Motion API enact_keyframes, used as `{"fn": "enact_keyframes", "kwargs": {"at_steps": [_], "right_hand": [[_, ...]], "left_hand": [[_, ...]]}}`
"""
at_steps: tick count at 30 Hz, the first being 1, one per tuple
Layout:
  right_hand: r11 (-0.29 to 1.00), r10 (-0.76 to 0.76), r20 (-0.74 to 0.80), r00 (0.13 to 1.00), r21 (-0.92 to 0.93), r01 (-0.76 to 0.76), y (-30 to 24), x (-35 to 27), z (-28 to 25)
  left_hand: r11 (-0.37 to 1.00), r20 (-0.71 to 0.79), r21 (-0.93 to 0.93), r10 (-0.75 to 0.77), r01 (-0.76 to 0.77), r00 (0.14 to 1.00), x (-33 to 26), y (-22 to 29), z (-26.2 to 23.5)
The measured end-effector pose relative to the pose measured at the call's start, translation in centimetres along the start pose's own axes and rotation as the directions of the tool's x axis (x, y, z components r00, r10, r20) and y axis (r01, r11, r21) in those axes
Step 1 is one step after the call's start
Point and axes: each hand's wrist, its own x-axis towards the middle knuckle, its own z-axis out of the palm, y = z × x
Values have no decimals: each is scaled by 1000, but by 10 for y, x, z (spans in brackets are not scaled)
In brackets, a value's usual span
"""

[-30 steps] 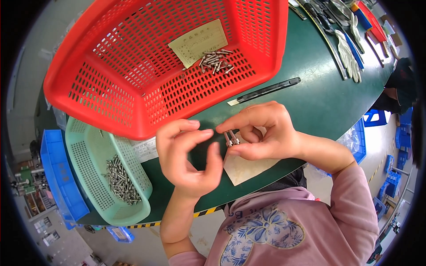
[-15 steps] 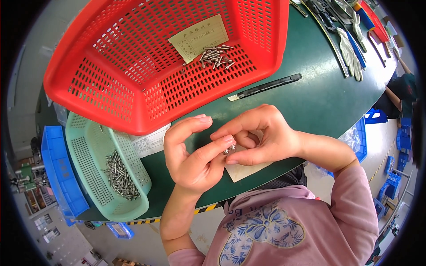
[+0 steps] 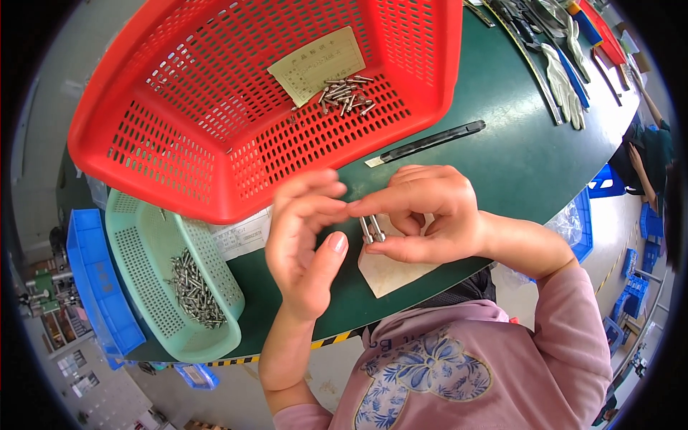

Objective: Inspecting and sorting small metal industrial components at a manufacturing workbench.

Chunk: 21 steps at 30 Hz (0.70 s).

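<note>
Two or so small metal pins (image 3: 371,229) with thicker lower ends stand pinched between the thumb and forefinger of my right hand (image 3: 437,211). Beside them, my left hand (image 3: 297,247) has its thumb apart from its fingers and nothing visible in it. Its fingertips come close to my right forefinger; whether they touch I cannot tell. Beneath my right hand a pale sheet (image 3: 390,279) lies on the green table. Similar pins (image 3: 345,94) lie piled in the red basket (image 3: 226,204), and more pins (image 3: 195,294) fill part of the light-green basket (image 3: 228,283).
A utility knife (image 3: 430,143) lies between the red basket and my right hand. The basket holds a yellowish card (image 3: 319,64). At left is a blue bin (image 3: 107,287). White gloves (image 3: 565,86) and tools lie far right, where another person (image 3: 648,161) is partly visible.
My left thumb and fingers have come away from the pins and spread. My right hand keeps its pinch, and the pins now show more fully.
</note>
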Motion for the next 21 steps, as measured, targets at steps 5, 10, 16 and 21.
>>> {"fn": "enact_keyframes", "kwargs": {"at_steps": [5,10,16,21], "right_hand": [[996,-88,-12,996,-16,87,6,-1,3],[993,-117,4,993,-22,117,8,-1,3],[996,-78,15,997,-44,79,6,0,3],[997,-76,-28,997,-25,75,6,0,5]], "left_hand": [[899,148,-362,-207,247,967,-6,1,10],[903,137,-349,-214,249,967,-8,-1,11],[903,127,-338,-237,267,963,-9,-2,9],[906,133,-337,-225,257,965,-10,-2,9]]}}
